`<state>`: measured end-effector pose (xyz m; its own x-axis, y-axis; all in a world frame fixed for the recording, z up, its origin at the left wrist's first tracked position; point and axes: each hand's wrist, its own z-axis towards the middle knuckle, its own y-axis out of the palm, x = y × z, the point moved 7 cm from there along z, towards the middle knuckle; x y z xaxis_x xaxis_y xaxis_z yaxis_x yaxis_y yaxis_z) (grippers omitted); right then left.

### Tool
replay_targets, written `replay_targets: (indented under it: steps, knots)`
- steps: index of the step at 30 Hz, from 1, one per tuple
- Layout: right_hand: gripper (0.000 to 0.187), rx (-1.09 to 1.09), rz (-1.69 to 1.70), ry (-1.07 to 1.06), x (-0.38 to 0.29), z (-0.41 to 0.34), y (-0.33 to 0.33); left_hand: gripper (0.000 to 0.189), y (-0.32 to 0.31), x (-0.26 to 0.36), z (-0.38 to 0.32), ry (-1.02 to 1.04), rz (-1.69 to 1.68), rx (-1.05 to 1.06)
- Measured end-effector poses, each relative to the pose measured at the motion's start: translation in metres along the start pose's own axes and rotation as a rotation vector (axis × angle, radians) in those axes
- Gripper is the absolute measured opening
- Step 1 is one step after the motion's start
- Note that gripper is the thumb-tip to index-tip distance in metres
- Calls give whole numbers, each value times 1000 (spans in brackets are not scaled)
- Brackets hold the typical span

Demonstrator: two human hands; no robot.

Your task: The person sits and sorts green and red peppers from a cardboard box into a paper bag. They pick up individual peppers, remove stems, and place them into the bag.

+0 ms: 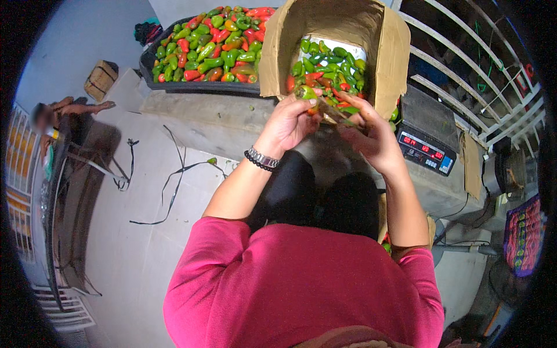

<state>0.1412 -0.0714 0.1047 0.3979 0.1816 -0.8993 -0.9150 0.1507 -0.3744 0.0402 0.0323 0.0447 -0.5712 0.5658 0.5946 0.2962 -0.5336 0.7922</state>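
Between the thumb and fingers of my left hand (296, 119) is a green pepper (306, 92), held stem end up at the near side of an open cardboard box (272, 52). My right hand (367, 130) hovers close by on the right, its fingers curled and partly blurred. A narrow brown strip (333, 112) lies between the two hands; whether it is a box flap or something held is unclear. Inside the box are many green and red peppers (333, 65) over a white bottom. Under my hands the box's near edge is mostly hidden.
A black crate (200, 87) heaped with peppers stands left of the box on a concrete ledge (191, 115). To the right sits a digital scale (426, 150) with lit red digits. Black straps (174, 174) lie on the floor. Another person (56, 113) is at far left.
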Motion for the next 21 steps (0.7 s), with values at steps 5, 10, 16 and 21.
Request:
replay_targets:
  steps: [5,10,16,21]
  knots:
    - [53,-77,-74,-194,0,8,20,22,3,-11,-15,64,288,184]
    - [47,-74,-155,-63,-1,10,24,15,9,-16,-34,-48,432,226]
    - [41,-91,-238,-192,-2,9,26,9,6,-20,-49,-147,597,187]
    - [32,1,150,-102,22,7,-7,13,22,-14,-74,-347,335,50]
